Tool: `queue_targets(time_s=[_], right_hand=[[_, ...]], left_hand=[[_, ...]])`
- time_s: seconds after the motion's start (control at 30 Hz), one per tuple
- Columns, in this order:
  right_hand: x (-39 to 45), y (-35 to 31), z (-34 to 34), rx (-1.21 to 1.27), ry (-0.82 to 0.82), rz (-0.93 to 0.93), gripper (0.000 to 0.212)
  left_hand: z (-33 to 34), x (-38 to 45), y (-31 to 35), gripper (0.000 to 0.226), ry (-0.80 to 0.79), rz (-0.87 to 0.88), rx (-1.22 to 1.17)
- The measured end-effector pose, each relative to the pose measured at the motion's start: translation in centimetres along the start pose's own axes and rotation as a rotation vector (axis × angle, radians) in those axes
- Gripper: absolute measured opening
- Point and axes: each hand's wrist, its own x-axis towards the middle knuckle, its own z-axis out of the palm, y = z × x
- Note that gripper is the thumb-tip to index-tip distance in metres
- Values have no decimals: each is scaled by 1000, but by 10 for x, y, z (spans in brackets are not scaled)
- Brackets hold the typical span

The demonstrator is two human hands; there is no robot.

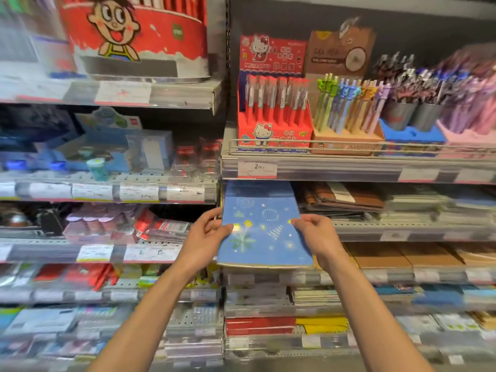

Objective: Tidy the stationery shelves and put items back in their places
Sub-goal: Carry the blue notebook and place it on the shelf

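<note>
A blue notebook (264, 232) with stars and fireworks on its cover is held flat in front of the shelves, its far edge reaching into the gap under the pen shelf (349, 167). My left hand (205, 234) grips its left edge, thumb on the cover. My right hand (315, 234) grips its right edge. Behind it in that gap lies a darker blue item of similar size; whether the two touch is unclear.
Red cartoon-cat pen box (273, 116) and pastel pen display (349, 114) stand on the shelf above. Brown notebooks (346, 200) are stacked to the right. Left shelves hold glue, tape and packets. Kraft-brown pads (389, 256) lie below right. The view is blurred.
</note>
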Motion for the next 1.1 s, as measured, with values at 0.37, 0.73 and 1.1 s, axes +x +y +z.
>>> queue_targets(time_s=[0.37,0.73,1.1], right_hand=[[3,-11,-3,141,-23,46,34],[4,-13,11,-235,99,-271,26],[3,25,16,-757,105,-675,42]], left_hand=[[-16,-24,-4,60,-200,68,196],[-8,7,-10,45,35,289,446],[-9,17,-42,43,98,862,965]])
